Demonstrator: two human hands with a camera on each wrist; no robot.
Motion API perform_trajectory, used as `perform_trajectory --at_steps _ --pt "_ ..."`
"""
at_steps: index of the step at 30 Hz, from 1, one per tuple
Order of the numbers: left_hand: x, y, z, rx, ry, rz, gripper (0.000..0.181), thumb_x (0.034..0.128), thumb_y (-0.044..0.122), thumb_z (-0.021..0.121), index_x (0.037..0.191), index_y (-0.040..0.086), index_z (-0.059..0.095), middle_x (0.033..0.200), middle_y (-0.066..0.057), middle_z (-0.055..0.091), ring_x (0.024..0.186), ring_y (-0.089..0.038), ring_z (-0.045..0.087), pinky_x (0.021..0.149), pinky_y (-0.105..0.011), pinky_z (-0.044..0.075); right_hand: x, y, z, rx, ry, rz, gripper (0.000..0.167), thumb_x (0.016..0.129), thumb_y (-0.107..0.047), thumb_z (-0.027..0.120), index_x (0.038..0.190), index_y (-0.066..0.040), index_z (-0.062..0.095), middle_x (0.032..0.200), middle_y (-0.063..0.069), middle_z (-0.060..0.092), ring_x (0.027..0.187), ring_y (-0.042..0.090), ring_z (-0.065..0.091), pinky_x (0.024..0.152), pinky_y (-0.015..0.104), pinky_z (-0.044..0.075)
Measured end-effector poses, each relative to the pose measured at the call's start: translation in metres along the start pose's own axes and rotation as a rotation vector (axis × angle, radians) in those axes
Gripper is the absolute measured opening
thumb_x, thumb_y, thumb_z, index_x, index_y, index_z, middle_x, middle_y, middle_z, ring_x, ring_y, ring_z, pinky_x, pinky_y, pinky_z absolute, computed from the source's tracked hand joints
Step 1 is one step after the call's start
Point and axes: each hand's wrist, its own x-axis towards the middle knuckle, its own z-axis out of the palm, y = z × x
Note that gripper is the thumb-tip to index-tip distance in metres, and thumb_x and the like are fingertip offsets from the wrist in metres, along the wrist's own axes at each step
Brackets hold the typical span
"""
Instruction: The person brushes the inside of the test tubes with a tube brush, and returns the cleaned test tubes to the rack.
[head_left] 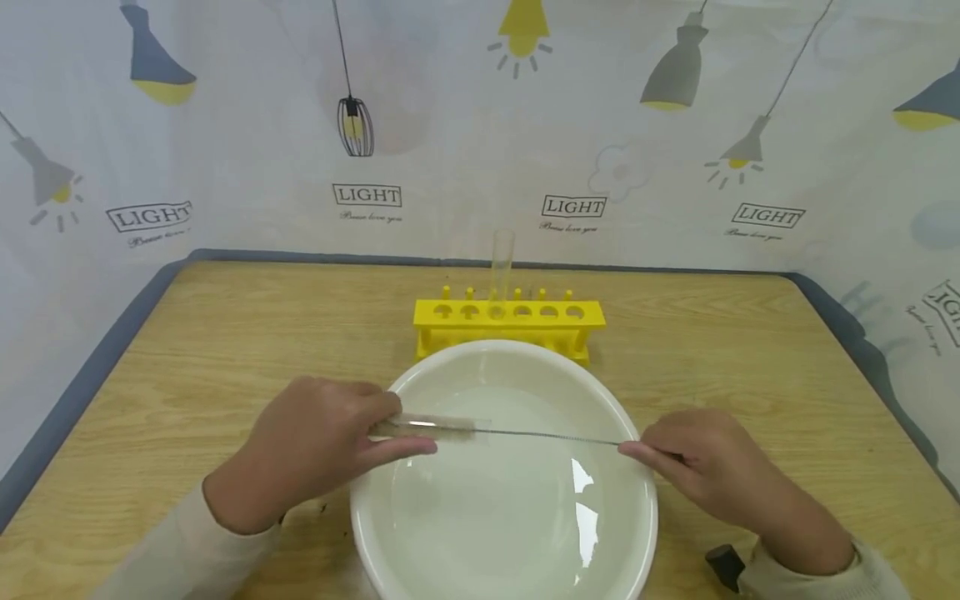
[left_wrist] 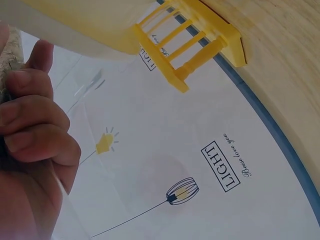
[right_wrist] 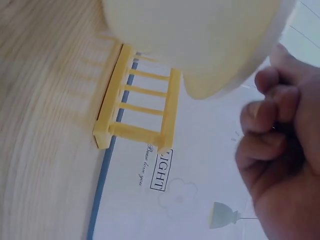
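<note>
My left hand (head_left: 307, 446) grips a clear test tube (head_left: 482, 426) lying roughly level above a white basin (head_left: 645, 508). Inside the tube sit the pale bristles of a test tube brush (head_left: 442, 423), whose thin twisted wire runs out of the mouth to the right. At the far end of that wire, near the basin's right rim, my right hand (head_left: 712, 467) pinches it between thumb and fingers. The left wrist view shows the left fingers (left_wrist: 37, 120) curled; the right fingers (right_wrist: 265, 125) are curled too. Liquid with bright reflections appears in the basin.
Behind the basin stands a yellow test tube rack (head_left: 510, 315), with one clear test tube (head_left: 502, 262) upright in it. A small dark block (head_left: 724, 567) is beside the right sleeve. A lamp-printed curtain (head_left: 450, 167) encloses the wooden table (head_left: 247, 333).
</note>
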Motion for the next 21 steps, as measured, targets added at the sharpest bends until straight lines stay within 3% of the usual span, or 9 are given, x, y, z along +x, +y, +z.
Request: perform_trajectory --at_steps 4,7,10,14,17,21 --pt "0.000 -0.002 -0.004 -0.003 -0.002 -0.014 0.059 0.0955 0.070 0.041 0.060 0.023 0.042 0.054 0.014 0.032 0.050 0.003 0.019 0.045 -0.014 0.013 0.005 -0.003 0.003 -0.275 0.179 -0.135 0.046 0.103 -0.043 0.053 0.065 -0.019 0.067 0.055 -0.013 0.048 0.051 -0.002 0.038 0.047 0.010 0.034" --pt "0.000 -0.003 -0.005 -0.025 0.002 -0.022 0.058 0.0950 0.070 0.043 0.060 0.023 0.041 0.054 0.014 0.033 0.050 0.003 0.019 0.045 -0.013 0.013 0.010 -0.006 0.003 -0.397 0.280 -0.204 0.053 0.103 -0.043 0.053 0.061 -0.015 0.065 0.050 -0.009 0.047 0.046 0.003 0.038 0.042 0.014 0.035" --pt "0.000 -0.003 -0.006 -0.056 -0.010 -0.035 0.057 0.0946 0.069 0.045 0.060 0.023 0.042 0.054 0.015 0.033 0.050 0.004 0.020 0.046 -0.012 0.014 0.014 -0.008 0.004 -0.445 0.402 -0.281 0.055 0.102 -0.040 0.056 0.058 -0.010 0.064 0.048 -0.004 0.050 0.043 0.009 0.041 0.039 0.021 0.039" --pt "0.001 -0.001 -0.008 -0.114 -0.049 -0.057 0.056 0.0942 0.068 0.048 0.060 0.024 0.040 0.055 0.016 0.029 0.052 0.006 0.019 0.047 -0.011 0.014 0.021 -0.008 0.009 -0.397 0.607 -0.412 0.051 0.099 -0.027 0.065 0.055 -0.002 0.060 0.046 0.003 0.050 0.040 0.016 0.042 0.036 0.028 0.038" --pt "0.001 0.002 -0.011 -0.178 -0.132 -0.103 0.057 0.0930 0.065 0.053 0.058 0.024 0.037 0.057 0.017 0.023 0.053 0.007 0.016 0.048 -0.011 0.015 0.024 -0.007 0.012 -0.355 0.707 -0.476 0.048 0.096 -0.020 0.070 0.054 0.001 0.058 0.044 0.005 0.049 0.039 0.017 0.040 0.035 0.029 0.035" --pt "0.002 0.005 -0.016 -0.268 -0.337 -0.244 0.061 0.0914 0.064 0.058 0.056 0.022 0.032 0.056 0.018 0.017 0.052 0.006 0.015 0.047 -0.014 0.018 0.024 -0.007 0.014 -0.333 0.716 -0.485 0.046 0.095 -0.019 0.070 0.055 0.001 0.057 0.045 0.005 0.049 0.039 0.016 0.039 0.035 0.028 0.035"
